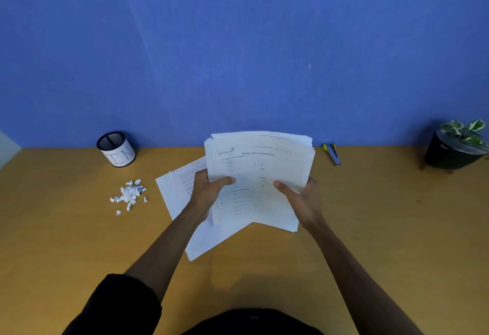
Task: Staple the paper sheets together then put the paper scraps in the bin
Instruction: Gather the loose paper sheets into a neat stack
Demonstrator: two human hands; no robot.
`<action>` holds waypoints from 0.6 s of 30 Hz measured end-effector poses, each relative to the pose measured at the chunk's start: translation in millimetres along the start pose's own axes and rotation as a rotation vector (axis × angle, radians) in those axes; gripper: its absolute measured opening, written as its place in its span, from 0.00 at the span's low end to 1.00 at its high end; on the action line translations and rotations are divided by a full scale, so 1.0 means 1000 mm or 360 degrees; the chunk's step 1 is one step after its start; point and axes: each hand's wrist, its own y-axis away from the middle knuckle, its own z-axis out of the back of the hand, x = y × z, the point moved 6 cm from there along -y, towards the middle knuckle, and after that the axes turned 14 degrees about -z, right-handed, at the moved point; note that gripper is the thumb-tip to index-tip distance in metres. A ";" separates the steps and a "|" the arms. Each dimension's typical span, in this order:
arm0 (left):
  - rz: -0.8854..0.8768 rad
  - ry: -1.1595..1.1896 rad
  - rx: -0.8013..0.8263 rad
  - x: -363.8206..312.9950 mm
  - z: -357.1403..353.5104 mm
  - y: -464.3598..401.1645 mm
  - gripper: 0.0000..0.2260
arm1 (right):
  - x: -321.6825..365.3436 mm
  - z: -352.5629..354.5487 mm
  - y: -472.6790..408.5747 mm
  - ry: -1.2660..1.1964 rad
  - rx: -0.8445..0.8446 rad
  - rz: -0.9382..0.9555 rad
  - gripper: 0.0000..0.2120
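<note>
A stack of printed paper sheets (260, 167) is lifted off the wooden table, tilted up toward me. My left hand (209, 191) grips its left edge with the thumb on top. My right hand (301, 197) holds the right edge, thumb across the front. More sheets (180, 191) lie flat on the table below, to the left. A pile of small white paper scraps (129, 194) sits on the table at the left. The black mesh bin (116, 149), with a white label, stands behind the scraps by the wall. A grey stapler (332, 154) lies to the right of the stack.
A blue wall (238, 56) closes off the back of the wooden table (397, 228). A potted plant in a black pot (455, 146) stands at the far right by the wall.
</note>
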 end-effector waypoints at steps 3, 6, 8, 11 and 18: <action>0.0025 -0.0069 0.0035 -0.001 -0.002 -0.001 0.21 | 0.008 0.005 0.003 0.0059 -0.0023 0.0028 0.13; -0.0008 -0.0091 0.0065 -0.008 -0.005 -0.001 0.18 | 0.017 0.009 0.005 0.0062 -0.0024 0.0058 0.12; -0.0048 -0.0087 0.0107 -0.014 -0.008 -0.002 0.16 | 0.024 0.012 0.006 0.0055 -0.0040 0.0083 0.12; -0.0082 -0.0095 0.0140 -0.027 -0.012 -0.004 0.17 | 0.035 0.014 0.005 0.0000 -0.0058 0.0110 0.11; -0.0175 -0.0030 0.0119 -0.044 -0.019 -0.010 0.13 | 0.059 0.017 0.007 -0.0118 -0.0030 0.0247 0.13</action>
